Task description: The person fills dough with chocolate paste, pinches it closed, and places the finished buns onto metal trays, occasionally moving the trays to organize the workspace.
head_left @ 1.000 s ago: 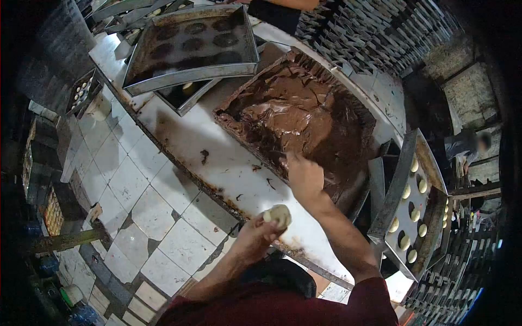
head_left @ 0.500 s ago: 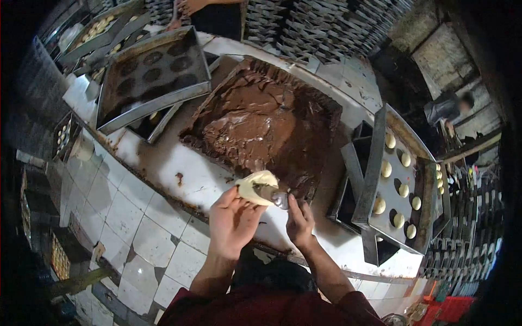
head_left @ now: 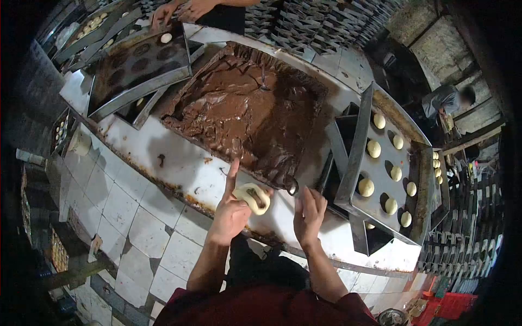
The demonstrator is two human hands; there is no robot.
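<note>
- The left hand [head_left: 231, 209] holds a piece of pale dough [head_left: 252, 196] in its palm and fingers, with the index finger pointing up and away from the dough.
- The dough is opened like a small cup, and a dark brown filling shows in its middle.
- The dough is held above the front edge of the white surface [head_left: 179, 168], just in front of the big tray of chocolate paste [head_left: 244, 117].
- The right hand [head_left: 309, 213] is released and holds nothing; its fingers are spread a little, and it hovers near the dough but apart from it.
- A small metal tool [head_left: 292, 188] lies at the near corner of the chocolate tray (I cannot tell what kind of tool it is).
- At the right, a metal baking tray [head_left: 380, 168] sits tilted on other trays and carries round dough balls [head_left: 366, 187] in rows.
- At the far left, a dark baking tray [head_left: 136, 68] has one dough ball [head_left: 166, 38] on it.
- Another person's hands [head_left: 179, 11] are at the far side of that dark tray.
</note>
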